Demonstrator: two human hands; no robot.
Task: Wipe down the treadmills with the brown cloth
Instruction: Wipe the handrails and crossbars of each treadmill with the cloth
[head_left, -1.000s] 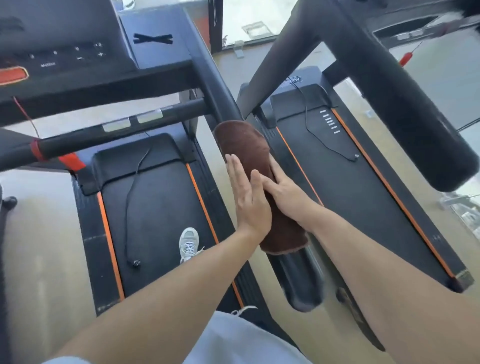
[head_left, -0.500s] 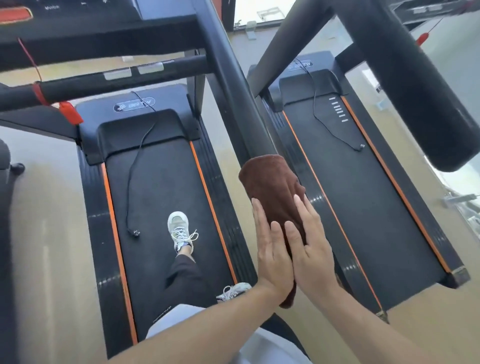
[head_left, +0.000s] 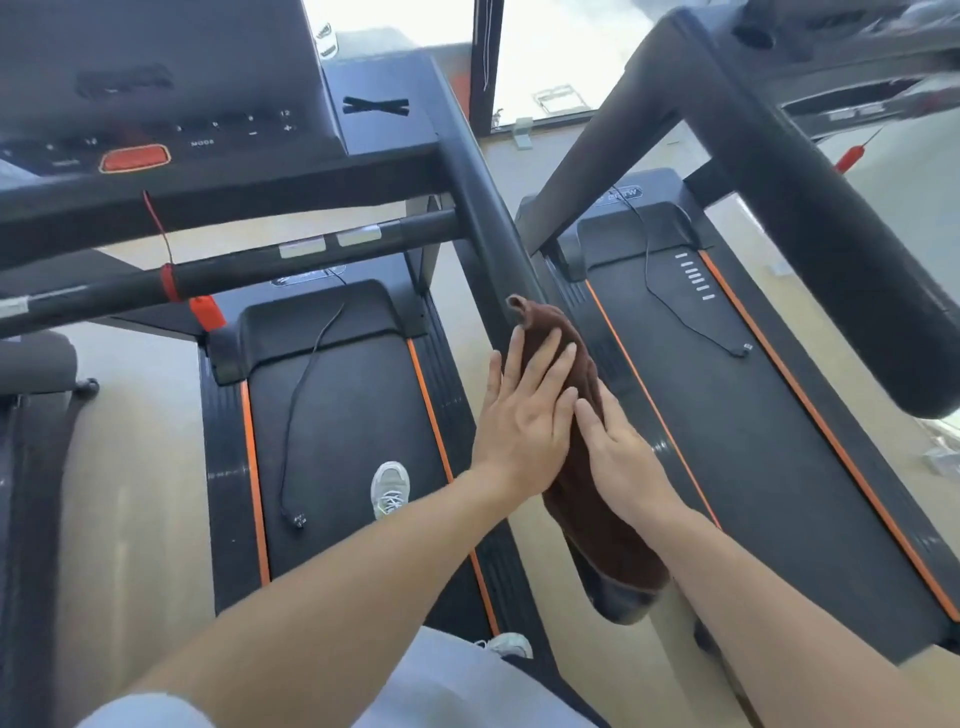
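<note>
Two black treadmills side by side on a pale floor (head_left: 135, 467). Left treadmill (head_left: 343, 415) with an orange-edged belt, a black cord trailing down it, and a grey sneaker (head_left: 390, 488) planted on the near part of the belt. Right treadmill (head_left: 753, 415) of the same make, with another thin cord lying across its far end. Far left, a dark console (head_left: 156, 104) with an orange button (head_left: 134, 158), and below it a crossbar (head_left: 234, 273) carrying a red safety clip (head_left: 207, 310). Upper right, a thick padded handrail (head_left: 831, 260) reaching toward the near side.

Between the two belts, the left machine's right handrail (head_left: 488, 228) slanting from the console toward the near side — wrapped along its near stretch by the brown cloth (head_left: 602, 535), with only the rounded rail tip showing below the cloth's near edge.

Left hand (head_left: 524, 415) laid flat against the cloth's left side, fingers straight and together, not curled shut. Right hand (head_left: 623, 462) pressed flat on the right side just beside it, fingers extended — cloth and rail sandwiched between the two palms.
</note>
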